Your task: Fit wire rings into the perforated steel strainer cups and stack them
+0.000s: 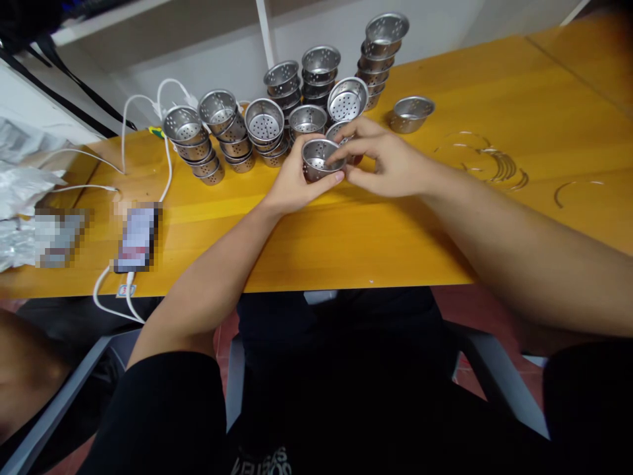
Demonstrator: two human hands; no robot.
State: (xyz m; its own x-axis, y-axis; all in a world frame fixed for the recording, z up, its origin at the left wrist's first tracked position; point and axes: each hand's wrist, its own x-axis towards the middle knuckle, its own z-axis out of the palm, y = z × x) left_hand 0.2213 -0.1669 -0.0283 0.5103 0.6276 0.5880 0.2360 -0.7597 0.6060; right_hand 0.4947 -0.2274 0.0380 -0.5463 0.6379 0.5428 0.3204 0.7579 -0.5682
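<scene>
Perforated metal cup [317, 170] gripped in my left hand [291, 183], right hand [383, 159] half-curled at its rim, pinch unclear, could topple the far cup stacks [266, 125] if I bump them.

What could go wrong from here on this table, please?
The cup in the left hand might slip if the right hand, at its rim, pushes it. The right hand is close to other metal cups behind it and could knock one over. The white cable plugged into the phone hangs past the edge of the table; a snag might pull the phone down.
</scene>
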